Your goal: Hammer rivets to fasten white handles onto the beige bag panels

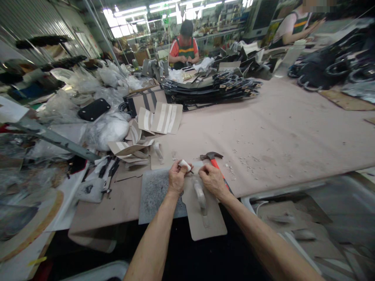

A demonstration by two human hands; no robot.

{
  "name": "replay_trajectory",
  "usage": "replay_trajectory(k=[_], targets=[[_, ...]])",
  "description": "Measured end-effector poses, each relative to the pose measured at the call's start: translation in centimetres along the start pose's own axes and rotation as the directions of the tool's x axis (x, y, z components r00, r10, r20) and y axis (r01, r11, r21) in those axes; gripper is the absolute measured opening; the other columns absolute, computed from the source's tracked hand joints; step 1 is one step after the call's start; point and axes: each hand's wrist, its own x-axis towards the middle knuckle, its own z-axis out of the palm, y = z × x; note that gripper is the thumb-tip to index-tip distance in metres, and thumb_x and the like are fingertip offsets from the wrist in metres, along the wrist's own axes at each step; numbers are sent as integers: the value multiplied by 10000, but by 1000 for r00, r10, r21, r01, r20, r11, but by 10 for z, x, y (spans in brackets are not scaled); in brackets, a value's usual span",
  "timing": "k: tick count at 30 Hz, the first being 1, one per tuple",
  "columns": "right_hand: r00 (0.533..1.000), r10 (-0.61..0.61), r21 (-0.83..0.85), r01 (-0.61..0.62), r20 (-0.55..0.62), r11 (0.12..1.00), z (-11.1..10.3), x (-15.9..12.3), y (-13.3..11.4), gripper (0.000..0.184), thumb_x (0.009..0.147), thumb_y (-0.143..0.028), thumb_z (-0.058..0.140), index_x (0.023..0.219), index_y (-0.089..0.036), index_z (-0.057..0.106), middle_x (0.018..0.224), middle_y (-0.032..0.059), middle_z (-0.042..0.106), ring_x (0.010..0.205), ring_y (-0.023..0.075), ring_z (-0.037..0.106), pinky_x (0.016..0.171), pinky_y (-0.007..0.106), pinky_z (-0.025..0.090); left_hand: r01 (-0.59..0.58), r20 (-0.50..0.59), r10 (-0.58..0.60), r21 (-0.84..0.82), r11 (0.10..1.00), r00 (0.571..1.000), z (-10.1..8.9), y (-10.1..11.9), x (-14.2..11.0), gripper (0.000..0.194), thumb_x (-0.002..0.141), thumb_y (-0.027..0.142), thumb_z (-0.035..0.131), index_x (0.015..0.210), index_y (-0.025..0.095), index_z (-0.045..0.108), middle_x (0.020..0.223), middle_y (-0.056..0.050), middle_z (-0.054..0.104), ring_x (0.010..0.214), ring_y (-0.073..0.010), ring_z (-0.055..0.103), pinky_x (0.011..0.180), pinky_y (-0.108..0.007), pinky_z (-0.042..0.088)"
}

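My left hand (pixel 176 178) is closed around a small white object with a thin dark tip (pixel 184 165), whose kind I cannot make out. My right hand (pixel 211 180) is closed, fingertips pinched together at the upper end of a beige panel (pixel 208 226); whatever is between them is hidden. The panel lies under both hands, its near end past the table edge, with a plastic-wrapped handle (pixel 200 198) along its middle. A speckled grey slab (pixel 155 197) is under its left side. Just beyond my right hand rests a claw hammer with an orange-red handle (pixel 215 160).
Beige panels (pixel 166 118) are piled at the left, near plastic bags (pixel 108 128). A stack of black straps or panels (pixel 205 91) lies farther back. Small bits (pixel 249 166) are scattered rightward. A bin (pixel 249 201) holds more panels. Co-workers (pixel 184 48) sit across the table.
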Motion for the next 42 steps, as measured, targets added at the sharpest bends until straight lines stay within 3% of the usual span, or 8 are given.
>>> replay_trajectory(k=[5,12,19,28,33,36,39,42], targets=[[989,56,-187,-81,-136,979,-30,-15,22,300,894,-396,458,680,-198,530,659,15,543,636,160,494,620,290,312,-35,43,31,93,995,999,0,-1,-1,395,710,415,803,961,164,631,852,-39,739,788,-151,700,774,-266,543],[992,81,-430,-113,-92,896,-66,-56,61,188,883,-343,497,891,-176,583,881,74,606,776,195,548,713,304,375,-45,88,27,204,978,996,2,0,-3,379,717,387,787,984,163,639,839,-39,747,780,-152,691,769,-260,535],[973,232,-468,-204,3,860,-68,-77,60,211,904,-392,543,953,-188,566,913,62,639,773,193,580,682,290,361,-50,95,28,245,968,995,4,2,-4,380,720,392,783,989,164,643,845,-44,744,779,-155,686,765,-264,531],[947,309,-537,-218,83,815,-68,-68,50,169,897,-338,561,973,-188,560,902,56,636,785,198,576,669,289,320,-74,120,39,304,950,992,3,1,-4,302,767,337,728,997,167,631,857,-39,735,784,-150,677,757,-255,518],[940,323,-554,-213,108,805,-68,-60,48,204,870,-291,545,1019,-156,580,938,97,641,803,212,578,681,304,325,-169,167,101,471,866,981,4,5,-8,221,813,287,663,1004,183,625,873,-38,733,790,-157,672,743,-254,518],[902,393,-477,-270,177,837,-71,-48,45,155,814,-254,558,935,-162,587,813,64,624,730,188,552,631,292,320,-278,234,167,606,746,958,6,7,-12,188,836,255,622,1013,194,625,880,-41,729,760,-158,664,714,-254,510],[832,484,-177,-451,270,875,-73,-36,42,121,715,-177,601,823,-173,547,676,0,555,629,140,513,556,256,328,-385,337,202,669,636,920,5,9,-15,220,849,253,607,1061,195,618,902,-50,724,765,-163,660,723,-264,505],[736,522,320,-665,431,674,-73,-25,41,196,702,-154,616,865,-186,513,638,-39,526,523,107,486,481,220,343,-441,418,190,661,607,888,4,11,-15,242,851,244,602,1088,196,613,925,-51,720,787,-164,660,736,-265,501]])
